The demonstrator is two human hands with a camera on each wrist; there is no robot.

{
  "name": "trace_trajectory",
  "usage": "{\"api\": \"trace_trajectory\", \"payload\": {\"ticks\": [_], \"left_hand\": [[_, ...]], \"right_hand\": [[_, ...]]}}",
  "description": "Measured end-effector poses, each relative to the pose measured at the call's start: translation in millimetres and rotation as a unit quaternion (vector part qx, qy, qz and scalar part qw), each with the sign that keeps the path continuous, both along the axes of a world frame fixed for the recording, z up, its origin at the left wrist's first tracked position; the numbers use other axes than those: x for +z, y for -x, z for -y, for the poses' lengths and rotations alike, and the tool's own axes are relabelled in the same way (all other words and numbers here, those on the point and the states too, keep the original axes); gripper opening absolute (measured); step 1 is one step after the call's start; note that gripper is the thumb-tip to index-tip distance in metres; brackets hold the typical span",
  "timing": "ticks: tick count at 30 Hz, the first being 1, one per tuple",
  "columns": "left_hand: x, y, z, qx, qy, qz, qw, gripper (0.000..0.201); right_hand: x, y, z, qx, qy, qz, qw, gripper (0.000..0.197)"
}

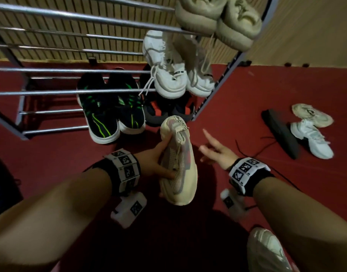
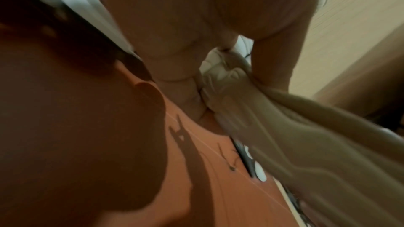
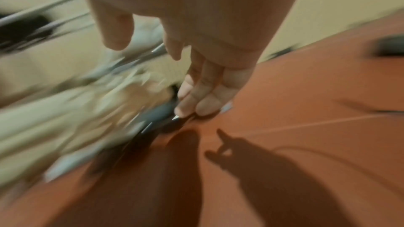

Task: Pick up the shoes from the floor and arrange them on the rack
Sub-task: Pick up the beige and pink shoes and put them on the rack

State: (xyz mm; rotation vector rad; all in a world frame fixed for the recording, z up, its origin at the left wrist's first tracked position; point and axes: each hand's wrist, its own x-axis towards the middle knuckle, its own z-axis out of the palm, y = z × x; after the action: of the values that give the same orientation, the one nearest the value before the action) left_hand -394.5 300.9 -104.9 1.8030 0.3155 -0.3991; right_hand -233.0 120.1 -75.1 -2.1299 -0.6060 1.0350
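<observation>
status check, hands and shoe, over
Left hand grips beige shoe off the floor. Right hand open, empty. Rack ahead, nothing blocking.

The head view is dim and warm, darkest along the bottom where a broad shadow covers the red floor point(image 1: 237, 99); rack point(image 1: 70, 93) bars in the upper left catch pale highlights and bow with wide-angle distortion. The left wrist view is soft and underexposed, with a heavy shadow filling its left half. The right wrist view is streaked by motion blur at left, and a sharp-edged shadow of the right hand point(image 3: 196, 40) lies at lower right.
</observation>
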Motion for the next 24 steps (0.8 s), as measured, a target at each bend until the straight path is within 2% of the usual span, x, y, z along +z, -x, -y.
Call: {"api": "trace_trajectory", "payload": {"ticks": [2,4,6,8,11,15,24], "left_hand": [[1.9,-13.3,8.9,-0.013,-0.008,-0.007,1.000,0.118],[4.5,-28.1,21.1,-0.036,-0.030,-0.007,0.999,0.119],[7.3,-47.0,36.1,-0.064,-0.049,0.002,0.997,0.120],[12.0,-66.3,51.7,-0.081,-0.057,0.014,0.995,0.121],[22.7,-97.8,77.9,-0.088,-0.033,0.029,0.995,0.123],[36.7,-132.6,104.6,-0.047,0.007,0.057,0.997,0.120],[46.8,-202.6,143.1,0.093,-0.001,0.064,0.994,0.119]], "right_hand": [[7.3,-16.9,12.6,-0.055,-0.006,0.047,0.997,0.063],[12.0,-30.4,30.2,-0.082,0.001,0.069,0.994,0.070],[14.6,-40.5,53.4,-0.082,0.019,0.085,0.993,0.078],[17.1,-51.6,77.0,-0.072,0.046,0.108,0.990,0.077],[19.0,-78.1,120.2,-0.052,0.121,0.133,0.982,0.079],[20.0,-125.1,170.3,-0.063,0.224,0.137,0.963,0.084],[16.2,-229.0,199.7,-0.056,0.206,0.154,0.965,0.082]]}}
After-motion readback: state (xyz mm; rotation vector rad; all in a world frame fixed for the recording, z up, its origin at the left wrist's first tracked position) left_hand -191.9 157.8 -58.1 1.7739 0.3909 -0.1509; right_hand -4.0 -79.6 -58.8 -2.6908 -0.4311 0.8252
